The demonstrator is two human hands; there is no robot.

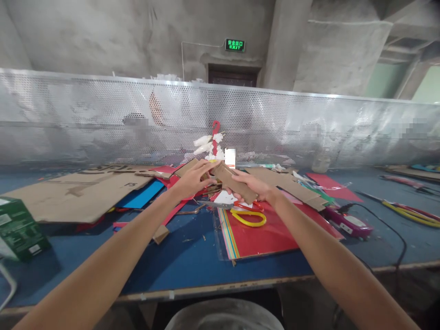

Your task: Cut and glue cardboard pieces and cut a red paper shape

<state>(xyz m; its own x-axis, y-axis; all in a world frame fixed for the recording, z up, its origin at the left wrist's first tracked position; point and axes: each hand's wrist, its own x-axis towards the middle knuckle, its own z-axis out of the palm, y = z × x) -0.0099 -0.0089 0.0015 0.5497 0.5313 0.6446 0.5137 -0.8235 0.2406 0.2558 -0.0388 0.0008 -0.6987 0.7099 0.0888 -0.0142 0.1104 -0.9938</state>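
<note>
A folded strip of brown cardboard (235, 182) is held up at a slant over the table, in front of me. My right hand (253, 184) grips its lower right part, thumb on top and fingers curled beneath. At the upper left end, my left hand (196, 178) has its fingertips on the cardboard, its thumb below. Just under the strip lie scissors with red and yellow handles (248, 218), on a plastic-wrapped pack of coloured paper (271, 233) with a red sheet on top.
Large cardboard sheets (85, 192) and a blue sheet (140, 194) lie left, near a green box (22, 229). Behind my hands stand a white phone (230, 158) and a red hook shape (215, 130) with white pieces. A purple glue-gun-like device (349, 222) with a cable and yellow-handled pliers (412, 214) lie right.
</note>
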